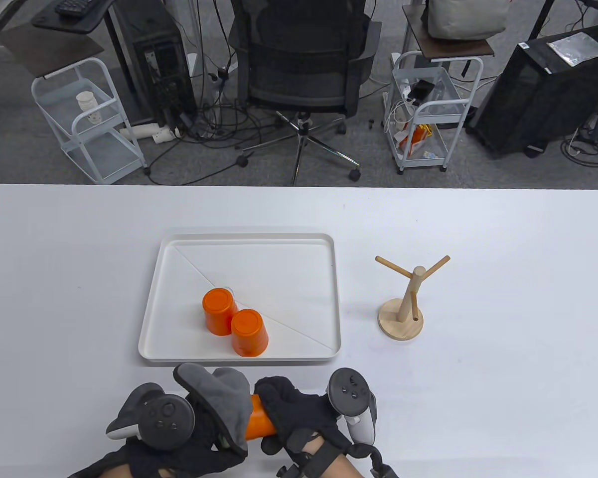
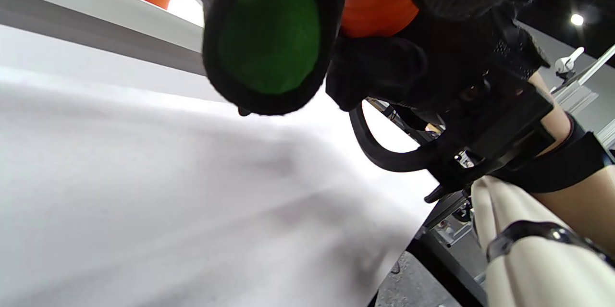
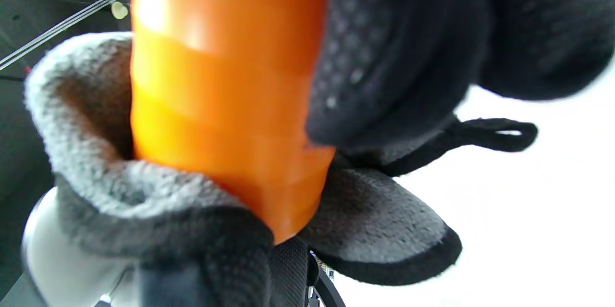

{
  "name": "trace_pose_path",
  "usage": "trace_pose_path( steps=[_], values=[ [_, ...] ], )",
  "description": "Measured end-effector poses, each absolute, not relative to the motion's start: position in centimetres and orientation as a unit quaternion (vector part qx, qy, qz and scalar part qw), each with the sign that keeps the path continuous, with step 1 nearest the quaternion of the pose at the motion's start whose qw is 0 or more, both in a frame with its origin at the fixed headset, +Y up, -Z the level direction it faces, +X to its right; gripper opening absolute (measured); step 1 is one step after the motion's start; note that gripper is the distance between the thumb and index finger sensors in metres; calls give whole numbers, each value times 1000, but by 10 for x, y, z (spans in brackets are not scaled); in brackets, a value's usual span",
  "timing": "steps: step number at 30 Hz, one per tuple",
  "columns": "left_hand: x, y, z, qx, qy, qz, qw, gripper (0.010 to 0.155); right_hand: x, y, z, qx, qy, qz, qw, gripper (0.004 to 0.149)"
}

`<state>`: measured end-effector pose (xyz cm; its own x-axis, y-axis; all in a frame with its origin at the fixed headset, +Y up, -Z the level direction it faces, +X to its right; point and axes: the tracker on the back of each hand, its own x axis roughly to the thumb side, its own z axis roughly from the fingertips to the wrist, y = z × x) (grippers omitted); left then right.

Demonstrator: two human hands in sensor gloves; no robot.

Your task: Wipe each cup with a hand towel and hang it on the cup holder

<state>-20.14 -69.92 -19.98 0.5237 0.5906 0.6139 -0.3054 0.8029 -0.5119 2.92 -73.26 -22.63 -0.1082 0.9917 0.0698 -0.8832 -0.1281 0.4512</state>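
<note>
I see my right hand gripping the cup lying sideways, its left end inside the towel my left hand clutches (holder sits far right).

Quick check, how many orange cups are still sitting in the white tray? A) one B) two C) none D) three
B: two orange cups stand upside down in the white tray; a third cup is held between the hands, off the tray.
</note>
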Motion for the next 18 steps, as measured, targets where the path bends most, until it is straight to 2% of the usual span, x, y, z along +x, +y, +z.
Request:
trace_pose_path(
  steps=[7, 18],
  values=[
    [-208, -706, -209, -217, -405, 345, 819, 93, 26, -722, -222, 246, 87, 750, 607, 77],
    [-216, -718, -223, -286, -387, 487, 729, 94, 19, -702, -210, 366, -25, 778, 509, 75]
  ],
)
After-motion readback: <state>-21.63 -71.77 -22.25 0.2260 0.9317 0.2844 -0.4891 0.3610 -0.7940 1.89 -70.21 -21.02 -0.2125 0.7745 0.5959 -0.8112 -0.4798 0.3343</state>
